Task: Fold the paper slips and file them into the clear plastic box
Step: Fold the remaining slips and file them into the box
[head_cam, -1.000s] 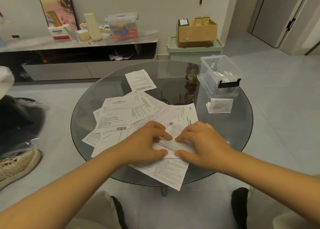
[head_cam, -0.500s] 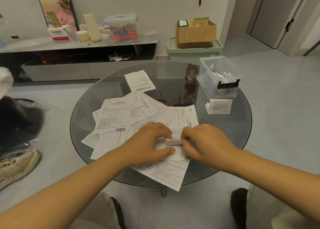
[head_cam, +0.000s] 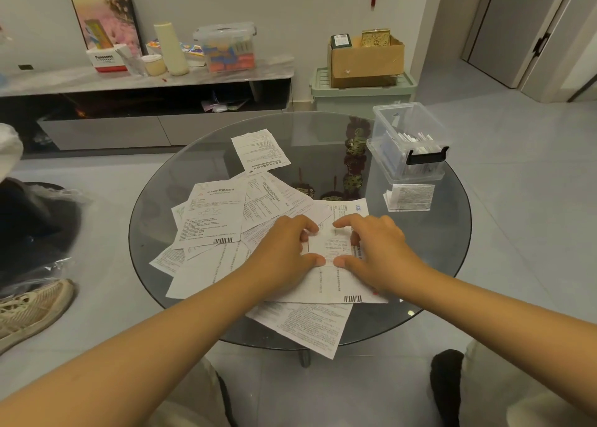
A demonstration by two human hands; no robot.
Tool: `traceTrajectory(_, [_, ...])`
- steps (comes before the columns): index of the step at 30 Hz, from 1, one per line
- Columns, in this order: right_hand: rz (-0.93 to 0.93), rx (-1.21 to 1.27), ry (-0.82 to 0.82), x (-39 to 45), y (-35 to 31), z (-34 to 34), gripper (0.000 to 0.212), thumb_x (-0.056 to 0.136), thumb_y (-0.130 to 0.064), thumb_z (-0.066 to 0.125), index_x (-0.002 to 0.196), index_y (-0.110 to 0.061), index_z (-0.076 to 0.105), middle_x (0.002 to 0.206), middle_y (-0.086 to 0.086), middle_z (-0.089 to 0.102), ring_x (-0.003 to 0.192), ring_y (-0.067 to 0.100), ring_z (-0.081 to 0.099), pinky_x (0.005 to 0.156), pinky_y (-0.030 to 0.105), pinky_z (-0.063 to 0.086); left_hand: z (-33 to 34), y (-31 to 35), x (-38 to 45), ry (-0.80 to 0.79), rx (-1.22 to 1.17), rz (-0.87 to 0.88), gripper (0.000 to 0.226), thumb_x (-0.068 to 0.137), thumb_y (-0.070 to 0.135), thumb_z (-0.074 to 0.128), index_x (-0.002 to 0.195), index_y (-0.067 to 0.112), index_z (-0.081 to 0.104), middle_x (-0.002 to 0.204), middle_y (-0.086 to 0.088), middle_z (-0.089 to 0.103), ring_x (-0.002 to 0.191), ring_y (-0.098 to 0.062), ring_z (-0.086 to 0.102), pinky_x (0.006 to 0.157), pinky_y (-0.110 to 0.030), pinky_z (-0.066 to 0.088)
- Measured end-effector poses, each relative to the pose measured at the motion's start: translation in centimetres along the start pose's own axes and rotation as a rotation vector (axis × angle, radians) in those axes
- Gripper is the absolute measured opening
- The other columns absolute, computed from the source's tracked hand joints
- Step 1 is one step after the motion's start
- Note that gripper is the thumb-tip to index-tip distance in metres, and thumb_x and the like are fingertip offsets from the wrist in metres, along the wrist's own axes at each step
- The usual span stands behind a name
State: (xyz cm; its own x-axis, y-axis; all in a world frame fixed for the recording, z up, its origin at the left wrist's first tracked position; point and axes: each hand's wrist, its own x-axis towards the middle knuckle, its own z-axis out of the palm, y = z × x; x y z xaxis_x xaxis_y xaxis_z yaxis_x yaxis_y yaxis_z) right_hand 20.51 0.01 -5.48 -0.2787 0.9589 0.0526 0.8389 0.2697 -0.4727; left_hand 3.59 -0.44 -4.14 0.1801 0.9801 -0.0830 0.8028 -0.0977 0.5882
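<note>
Folded paper slip [head_cam: 329, 247], small, white and printed with faint text, is held flat on top of the loose slips [head_cam: 213, 215] near the front edge of the round glass worktop [head_cam: 452, 239]. It is pinched at its left edge by the left hand [head_cam: 284, 252] and at its right edge by the right hand [head_cam: 376, 249], with forefingers at the top corners and thumbs at the bottom corners. Beneath it, a spread of unfolded printed sheets is overlapped across the middle and left of the worktop; one sheet [head_cam: 260, 150] is set apart toward the far edge, and another is hung over the front edge. An exact count of the overlapped sheets cannot be made. One clear plastic box [head_cam: 408, 142] with a black latch is stood at the far right edge, and white folded slips are seen inside it. Just in front of the box, one small folded stack [head_cam: 409, 197] is laid on the glass.
</note>
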Motion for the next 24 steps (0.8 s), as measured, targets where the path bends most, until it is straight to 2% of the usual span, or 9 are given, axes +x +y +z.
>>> traceTrajectory(4, [0.043,-0.031,-0.077,0.0,0.2,-0.7,0.049,0.086,-0.037,0.061,0.129,-0.043,0.038,0.117,-0.007,0.040,0.116,0.015,0.030,0.099,0.030,0.025,-0.5,-0.3,0.3,-0.046,0.052,-0.035,0.041,0.081,0.029,0.072,0.118,0.029,0.056,0.108,0.007,0.039,0.098,-0.011,0.046,0.092,-0.026,0.041])
traceTrajectory(7, [0.062,-0.048,-0.103,0.1,0.3,-0.8,0.046,0.087,-0.037,0.060,0.129,-0.042,0.042,0.123,-0.007,0.039,0.119,0.015,0.029,0.099,0.028,0.024,-0.6,0.0,0.4,-0.038,0.056,-0.034,0.034,0.080,0.028,0.073,0.109,0.029,0.056,0.106,0.008,0.041,0.098,-0.011,0.046,0.088,-0.024,0.041])
traceTrajectory(10, [0.049,-0.038,-0.096,-0.1,0.3,-0.9,0.042,0.088,-0.035,0.060,0.127,-0.038,0.046,0.124,-0.007,0.039,0.119,0.014,0.029,0.098,0.026,0.023,-0.6,0.2,0.2,0.001,0.035,0.015,0.026,0.080,0.024,0.073,0.095,0.029,0.052,0.102,0.010,0.047,0.093,-0.008,0.048,0.075,-0.018,0.038])
traceTrajectory(14, [0.065,0.069,-0.047,-0.5,0.6,-1.1,0.019,0.086,-0.031,0.063,0.101,-0.034,0.053,0.112,-0.008,0.046,0.113,0.014,0.035,0.091,0.024,0.028,-0.4,0.7,0.0,0.029,-0.055,0.048,0.022,0.082,0.021,0.071,0.083,0.029,0.051,0.088,0.013,0.056,0.082,-0.007,0.054,0.064,-0.015,0.038])
traceTrajectory(17, [0.138,0.249,-0.043,-0.6,0.9,-1.3,0.019,0.085,-0.027,0.065,0.083,-0.035,0.048,0.103,-0.006,0.046,0.105,0.017,0.046,0.084,0.025,0.044,-0.3,1.5,0.2,0.064,-0.122,0.063,0.018,0.082,0.022,0.070,0.081,0.027,0.053,0.083,0.015,0.055,0.075,-0.004,0.053,0.060,-0.012,0.038])
traceTrajectory(20, [0.124,0.375,0.001,-0.7,1.3,-1.8,0.019,0.087,-0.020,0.062,0.081,-0.030,0.047,0.094,-0.004,0.058,0.086,0.013,0.058,0.066,0.019,0.048,-0.2,2.4,0.7,0.106,-0.192,0.075,0.016,0.082,0.022,0.070,0.077,0.026,0.056,0.079,0.015,0.056,0.067,-0.003,0.054,0.055,-0.013,0.038])
traceTrajectory(24, [0.096,0.365,0.184,-0.4,2.4,-3.4,0.016,0.090,-0.012,0.056,0.090,-0.027,0.049,0.085,-0.005,0.058,0.071,0.008,0.052,0.059,0.017,0.042,0.1,3.4,1.5,0.142,-0.287,0.114,0.012,0.085,0.023,0.067,0.084,0.027,0.056,0.086,0.014,0.060,0.069,-0.005,0.055,0.062,-0.018,0.042])
